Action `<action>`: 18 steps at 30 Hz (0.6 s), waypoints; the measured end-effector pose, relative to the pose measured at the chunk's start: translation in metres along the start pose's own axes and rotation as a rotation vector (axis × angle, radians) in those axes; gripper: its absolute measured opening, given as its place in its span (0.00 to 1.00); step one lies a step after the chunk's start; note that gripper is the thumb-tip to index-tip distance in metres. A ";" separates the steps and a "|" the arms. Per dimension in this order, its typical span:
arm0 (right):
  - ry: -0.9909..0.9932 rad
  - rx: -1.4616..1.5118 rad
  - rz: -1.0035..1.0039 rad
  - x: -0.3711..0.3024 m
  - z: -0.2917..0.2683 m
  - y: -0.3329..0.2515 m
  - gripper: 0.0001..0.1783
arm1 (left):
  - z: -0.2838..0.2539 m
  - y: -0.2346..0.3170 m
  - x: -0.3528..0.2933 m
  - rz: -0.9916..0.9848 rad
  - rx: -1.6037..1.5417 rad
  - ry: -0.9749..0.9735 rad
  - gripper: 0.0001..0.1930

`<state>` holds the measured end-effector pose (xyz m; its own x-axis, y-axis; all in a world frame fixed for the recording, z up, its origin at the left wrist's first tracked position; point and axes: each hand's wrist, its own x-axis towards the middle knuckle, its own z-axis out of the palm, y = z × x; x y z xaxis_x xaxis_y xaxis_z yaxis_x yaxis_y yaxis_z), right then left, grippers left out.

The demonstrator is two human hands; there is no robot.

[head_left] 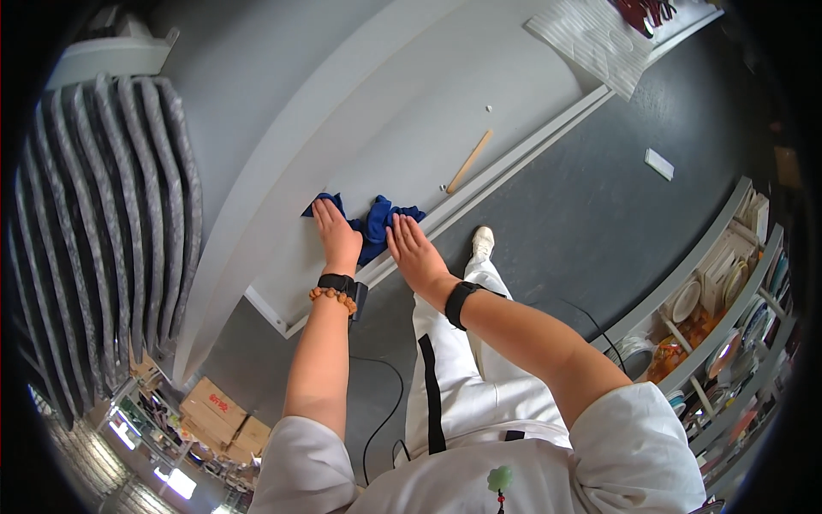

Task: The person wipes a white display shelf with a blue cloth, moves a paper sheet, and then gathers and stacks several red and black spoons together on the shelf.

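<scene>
A crumpled dark blue cloth [377, 221] lies on a pale grey shelf surface [402, 137]. My left hand [337, 233] rests on the cloth's left part with its fingers stretched out and pressed down flat. Over the right part lies my right hand [416, 254], its fingers extended and close together on the bunched fabric. Neither hand wraps round the cloth. Black bands circle both wrists, and the left wrist also carries a brown bead bracelet [332, 296].
Beyond the cloth lies a thin wooden stick [470, 161]. A wrinkled foam sheet [595, 43] covers the far end. Grey wavy slats [111, 223] rise at left. Dish shelves [711, 283] stand at right; a white block [659, 164] and a black cable [401, 387] are by the floor.
</scene>
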<state>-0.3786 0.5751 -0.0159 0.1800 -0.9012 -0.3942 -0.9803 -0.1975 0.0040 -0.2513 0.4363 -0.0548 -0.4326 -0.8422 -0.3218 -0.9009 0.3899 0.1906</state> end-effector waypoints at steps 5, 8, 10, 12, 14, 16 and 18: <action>0.019 -0.038 0.035 0.002 0.002 -0.005 0.33 | 0.007 0.015 0.005 0.140 0.009 0.034 0.41; 0.026 0.000 0.015 0.002 0.002 -0.005 0.33 | -0.001 0.013 0.014 0.141 -0.132 0.080 0.37; 0.059 0.015 0.058 -0.005 0.009 -0.008 0.33 | 0.004 -0.004 0.004 0.169 -0.233 0.119 0.38; 0.076 0.030 0.063 0.000 0.009 0.000 0.33 | 0.000 -0.012 -0.008 0.023 -0.293 0.033 0.39; 0.066 0.019 0.048 0.001 0.007 0.001 0.32 | -0.005 -0.015 -0.003 0.025 -0.238 -0.004 0.40; 0.061 -0.005 0.037 0.002 0.008 0.001 0.32 | -0.006 -0.008 0.002 0.080 -0.163 -0.019 0.41; 0.060 -0.028 0.023 0.003 0.008 -0.001 0.31 | -0.004 0.002 0.004 0.118 -0.150 -0.046 0.41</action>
<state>-0.3774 0.5756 -0.0248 0.1625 -0.9270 -0.3382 -0.9818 -0.1861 0.0382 -0.2545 0.4317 -0.0520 -0.5396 -0.7743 -0.3307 -0.8298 0.4224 0.3648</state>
